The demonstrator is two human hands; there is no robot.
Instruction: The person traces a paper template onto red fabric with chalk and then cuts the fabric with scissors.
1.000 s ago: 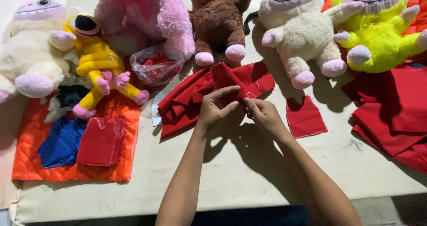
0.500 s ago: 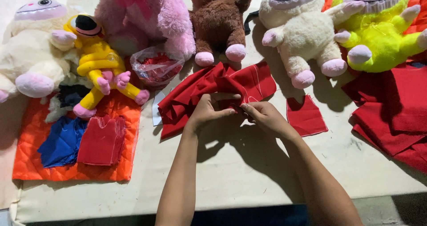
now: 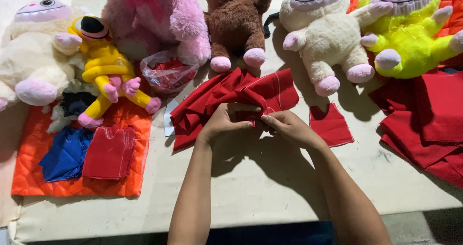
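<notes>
Both hands meet at the near edge of the red cloth [image 3: 231, 98], mid-table [image 3: 251, 177]. Left hand [image 3: 224, 122] has fingers curled, thumb on top, pinching a fold of the cloth. Right hand [image 3: 287, 127] pinches the same edge just beside it, fingertips pointing left toward the left thumb. The hands are almost touching, pressed close around one small spot of fabric.

The cloth is a bunched pile. Its long axis runs diagonally, from low-left near the white paper scrap [image 3: 168, 122] up to far-right near the brown plush [image 3: 234, 23]. The bulk lies beyond the hands, away from the person; only the near hem is under the fingers. Left hand sits over more of the pile and right hand is at its right-hand end, so the left is nearer to the mass.

Loose red patch [image 3: 330, 124] lies flat just right of the right wrist, apart from the pile. Red stack [image 3: 424, 119] sits well to the right. Orange quilted mat [image 3: 48, 177] with a blue piece [image 3: 65, 153] and a red cut piece [image 3: 108, 151] is far left, out of reach of either hand as they stand.
</notes>
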